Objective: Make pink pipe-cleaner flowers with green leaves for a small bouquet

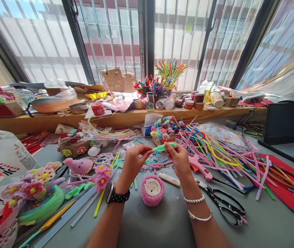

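My left hand (133, 162) and my right hand (179, 159) are raised over the grey table (162, 224), fingers pinched on the two ends of a short green pipe cleaner piece (164, 147) held level between them. The left wrist wears a black watch (117, 196); the right wrist has a bead bracelet and a bangle (197, 208). Below the hands stands a small pink fuzzy cup with a white centre (152, 190). A glue stick (169, 179) lies beside it, under my right hand.
Black scissors (225, 203) and a pink glue gun (200, 166) lie to the right, beyond them a heap of coloured pipe cleaners (221, 151). Flower baskets (162, 132), a pink knitted toy (79, 166) and a green flower basket (37, 199) sit left. A laptop (286, 127) stands far right.
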A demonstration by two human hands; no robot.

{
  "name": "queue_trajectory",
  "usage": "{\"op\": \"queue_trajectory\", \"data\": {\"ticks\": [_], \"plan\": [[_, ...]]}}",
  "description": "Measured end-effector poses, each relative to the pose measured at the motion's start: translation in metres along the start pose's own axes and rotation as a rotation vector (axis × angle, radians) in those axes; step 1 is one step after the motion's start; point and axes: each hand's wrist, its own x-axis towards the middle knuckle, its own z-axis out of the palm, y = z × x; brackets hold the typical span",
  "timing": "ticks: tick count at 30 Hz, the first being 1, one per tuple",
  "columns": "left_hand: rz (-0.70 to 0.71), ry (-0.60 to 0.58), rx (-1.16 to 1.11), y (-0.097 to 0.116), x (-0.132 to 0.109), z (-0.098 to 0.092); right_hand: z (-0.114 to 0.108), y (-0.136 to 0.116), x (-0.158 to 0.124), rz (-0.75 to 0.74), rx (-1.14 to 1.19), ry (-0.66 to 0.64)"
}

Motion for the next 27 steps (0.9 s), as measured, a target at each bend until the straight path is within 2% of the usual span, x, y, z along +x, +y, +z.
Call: {"op": "queue_trajectory", "data": {"ticks": [6, 11, 16, 22, 27], "plan": [[0.147, 0.046, 0.281, 0.007, -0.003, 0.001, 0.0, 0.002, 0.0, -0.028, -0.053, 0.011], [0.22, 0.096, 0.275, 0.012, -0.004, 0.0, -0.001, 0.002, 0.001, -0.073, -0.13, -0.004], [0.141, 0.135, -0.016, 0.013, -0.002, 0.002, -0.001, 0.0, -0.001, -0.071, -0.163, -0.039], [-0.088, 0.046, -0.435, 0.012, -0.002, 0.006, -0.001, 0.001, -0.002, -0.038, -0.18, -0.112], [-0.244, 0.043, -0.659, 0.015, 0.0, 0.005, 0.0, -0.003, -0.004, -0.008, -0.097, -0.177]]}}
